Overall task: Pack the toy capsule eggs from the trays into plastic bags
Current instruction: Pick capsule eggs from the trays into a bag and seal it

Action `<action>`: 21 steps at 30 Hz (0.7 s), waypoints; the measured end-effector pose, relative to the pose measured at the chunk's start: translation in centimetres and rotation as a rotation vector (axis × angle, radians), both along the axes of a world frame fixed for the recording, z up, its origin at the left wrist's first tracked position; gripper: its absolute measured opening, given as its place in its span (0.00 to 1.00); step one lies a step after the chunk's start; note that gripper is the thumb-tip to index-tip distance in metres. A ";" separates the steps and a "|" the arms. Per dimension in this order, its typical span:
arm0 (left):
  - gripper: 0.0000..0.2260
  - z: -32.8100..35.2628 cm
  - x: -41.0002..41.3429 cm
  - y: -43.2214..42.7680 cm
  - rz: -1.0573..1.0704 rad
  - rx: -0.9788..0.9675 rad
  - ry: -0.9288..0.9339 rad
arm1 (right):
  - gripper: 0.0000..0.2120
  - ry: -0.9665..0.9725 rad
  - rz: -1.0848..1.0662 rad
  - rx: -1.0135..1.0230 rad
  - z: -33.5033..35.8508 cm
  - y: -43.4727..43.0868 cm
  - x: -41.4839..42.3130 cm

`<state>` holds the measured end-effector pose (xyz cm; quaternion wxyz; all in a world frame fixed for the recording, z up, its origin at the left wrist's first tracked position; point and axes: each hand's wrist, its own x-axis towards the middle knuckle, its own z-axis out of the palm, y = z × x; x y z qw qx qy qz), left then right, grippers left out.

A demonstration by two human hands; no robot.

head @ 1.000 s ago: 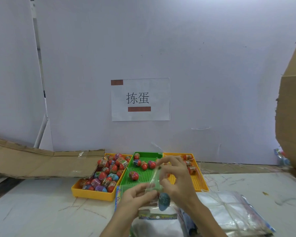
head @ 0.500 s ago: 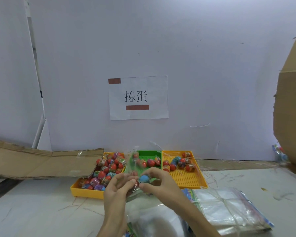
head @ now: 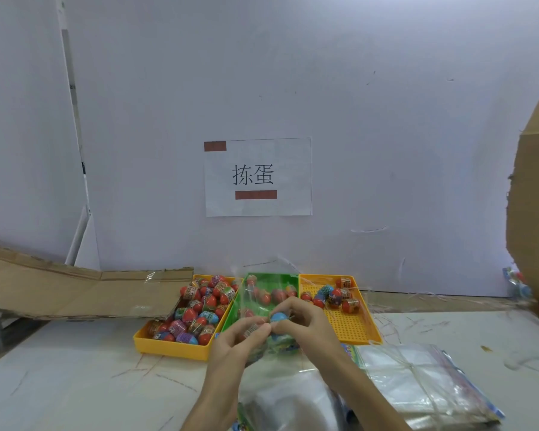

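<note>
Scuffed tabletop (head: 75, 384), crinkly bag (head: 263, 289), blue egg (head: 277, 317)

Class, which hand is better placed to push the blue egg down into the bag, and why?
Right. The right hand holds the blue egg against the plastic bag; the left hand pinches the bag, steadying it.

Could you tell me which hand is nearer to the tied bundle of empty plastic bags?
Right. The right hand is left of the bundle; the left hand is farther left, beyond it.
</note>
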<state>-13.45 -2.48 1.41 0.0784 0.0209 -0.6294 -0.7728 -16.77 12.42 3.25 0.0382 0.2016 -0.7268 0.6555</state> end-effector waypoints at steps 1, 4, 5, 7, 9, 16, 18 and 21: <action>0.11 -0.2 -0.1 -0.1 0.019 0.004 0.003 | 0.03 -0.016 0.014 0.005 0.0 0.1 0.0; 0.02 -0.3 -0.1 0.0 0.063 -0.029 0.027 | 0.07 -0.045 0.048 0.031 0.2 0.3 0.0; 0.04 -0.4 -0.1 0.0 0.076 -0.058 0.047 | 0.09 -0.043 0.042 0.034 0.2 0.3 0.0; 0.08 -0.3 0.0 0.2 0.087 -0.112 0.095 | 0.06 -0.020 0.001 0.026 0.1 0.4 0.0; 0.09 -0.3 0.0 0.3 0.096 -0.149 0.128 | 0.06 -0.017 -0.033 0.020 0.1 0.5 -0.2; 0.02 -0.4 0.0 0.5 0.049 -0.142 0.143 | 0.10 -0.008 -0.041 0.090 0.3 0.7 -0.3; 0.10 -0.4 -0.1 0.4 0.043 -0.101 0.124 | 0.11 -0.014 -0.021 0.073 0.4 0.8 -0.2; 0.13 -0.3 -0.1 0.3 0.110 -0.086 0.161 | 0.07 -0.010 0.020 0.130 0.5 0.7 0.0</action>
